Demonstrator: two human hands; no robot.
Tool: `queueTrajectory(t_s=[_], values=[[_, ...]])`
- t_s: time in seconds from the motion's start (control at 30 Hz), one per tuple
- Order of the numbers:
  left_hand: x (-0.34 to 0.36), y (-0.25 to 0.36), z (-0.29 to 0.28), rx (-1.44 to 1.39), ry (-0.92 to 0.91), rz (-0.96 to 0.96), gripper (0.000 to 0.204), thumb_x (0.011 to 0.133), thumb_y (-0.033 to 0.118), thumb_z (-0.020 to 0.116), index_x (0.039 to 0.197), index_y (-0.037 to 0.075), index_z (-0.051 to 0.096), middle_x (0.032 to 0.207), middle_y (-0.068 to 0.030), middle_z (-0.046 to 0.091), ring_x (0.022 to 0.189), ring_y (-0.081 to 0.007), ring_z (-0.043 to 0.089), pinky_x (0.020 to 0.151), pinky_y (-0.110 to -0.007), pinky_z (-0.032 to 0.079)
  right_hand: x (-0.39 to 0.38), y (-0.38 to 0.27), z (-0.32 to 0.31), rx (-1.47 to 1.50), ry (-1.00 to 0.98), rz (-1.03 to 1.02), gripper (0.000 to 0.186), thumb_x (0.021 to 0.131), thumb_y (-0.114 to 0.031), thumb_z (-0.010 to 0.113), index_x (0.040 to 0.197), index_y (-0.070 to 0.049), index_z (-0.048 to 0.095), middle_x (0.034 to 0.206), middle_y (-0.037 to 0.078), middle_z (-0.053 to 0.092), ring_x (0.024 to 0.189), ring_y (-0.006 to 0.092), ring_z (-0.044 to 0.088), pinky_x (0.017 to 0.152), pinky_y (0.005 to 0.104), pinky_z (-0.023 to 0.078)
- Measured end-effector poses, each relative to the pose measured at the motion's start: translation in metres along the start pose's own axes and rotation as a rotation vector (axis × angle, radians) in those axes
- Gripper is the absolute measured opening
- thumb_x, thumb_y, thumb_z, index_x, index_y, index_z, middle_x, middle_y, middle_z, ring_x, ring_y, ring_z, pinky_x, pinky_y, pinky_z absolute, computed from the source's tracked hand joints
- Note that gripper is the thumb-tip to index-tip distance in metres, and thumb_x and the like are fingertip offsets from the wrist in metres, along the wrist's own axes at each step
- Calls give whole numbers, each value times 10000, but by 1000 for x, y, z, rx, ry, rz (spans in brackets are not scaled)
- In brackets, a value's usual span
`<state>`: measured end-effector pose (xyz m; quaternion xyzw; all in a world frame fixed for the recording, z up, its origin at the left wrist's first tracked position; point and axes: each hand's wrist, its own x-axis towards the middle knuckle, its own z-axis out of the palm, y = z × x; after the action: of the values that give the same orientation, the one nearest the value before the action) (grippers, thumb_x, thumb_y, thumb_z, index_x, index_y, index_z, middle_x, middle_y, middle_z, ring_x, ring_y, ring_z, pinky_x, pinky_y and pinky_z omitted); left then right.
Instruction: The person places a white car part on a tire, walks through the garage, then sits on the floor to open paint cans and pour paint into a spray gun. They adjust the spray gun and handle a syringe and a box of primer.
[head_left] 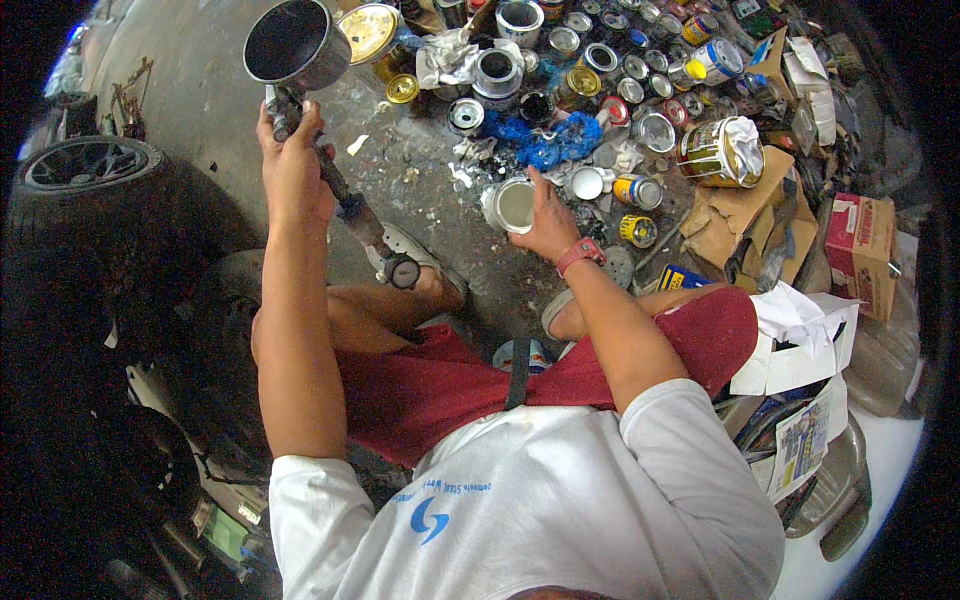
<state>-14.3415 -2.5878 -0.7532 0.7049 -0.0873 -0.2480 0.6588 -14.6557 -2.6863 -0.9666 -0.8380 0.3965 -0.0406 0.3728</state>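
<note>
My left hand (295, 165) is raised at the upper left, its fingers closed around a spray gun (345, 200). On top of the gun sits an open metal cup (285, 55), dark inside. A round gauge (402, 272) hangs at the gun's lower end. Near the middle, my right hand (552, 222) grips the side of a small open container (515, 205) with pale greyish liquid in it. The container is upright, low above the floor or on it; I cannot tell which. Just beyond it lies a crumpled blue cloth or plastic (560, 140).
Several paint cans and lids crowd the floor ahead, among them a large can with a yellow rim (368, 32) and a drip-streaked can (715, 155). Cardboard (745, 225) and a red-brown box (860, 250) lie at the right. A wheel (95, 165) stands at the left.
</note>
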Motion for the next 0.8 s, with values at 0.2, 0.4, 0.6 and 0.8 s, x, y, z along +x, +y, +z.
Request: queueTrajectory(t_s=[0.2, 0.4, 0.6, 0.8], values=[[-1, -1, 5, 7, -6, 2, 712, 964, 192, 754, 1564, 186, 370, 1104, 23, 618, 955, -125, 563, 776, -353, 449, 1, -14, 3, 25, 131, -120, 1192, 628, -215, 955, 1581, -92, 249, 1505, 273, 474, 1332, 468, 536, 1079, 507, 509], [3, -3, 6, 26, 11, 35, 491, 969, 214, 755, 1381, 177, 490, 1084, 6, 650, 949, -136, 589, 770, -351, 456, -4, -21, -7, 47, 101, -144, 1175, 624, -221, 939, 1570, -67, 260, 1484, 251, 481, 1350, 438, 504, 1152, 484, 427], [4, -1, 5, 60, -16, 25, 698, 968, 213, 753, 1556, 173, 380, 1172, 5, 618, 1014, -146, 563, 811, -368, 460, -2, -42, -22, 90, 522, -255, 1151, 646, -239, 952, 1549, -35, 269, 1456, 233, 474, 1338, 412, 522, 1159, 476, 419], [3, 0, 7, 63, -6, 14, 723, 962, 239, 766, 1563, 160, 372, 1233, -23, 618, 1068, -166, 571, 825, -378, 468, 13, -70, -42, 229, 698, -447, 1147, 622, -187, 971, 1532, -74, 283, 1497, 224, 467, 1375, 420, 491, 1166, 505, 420]])
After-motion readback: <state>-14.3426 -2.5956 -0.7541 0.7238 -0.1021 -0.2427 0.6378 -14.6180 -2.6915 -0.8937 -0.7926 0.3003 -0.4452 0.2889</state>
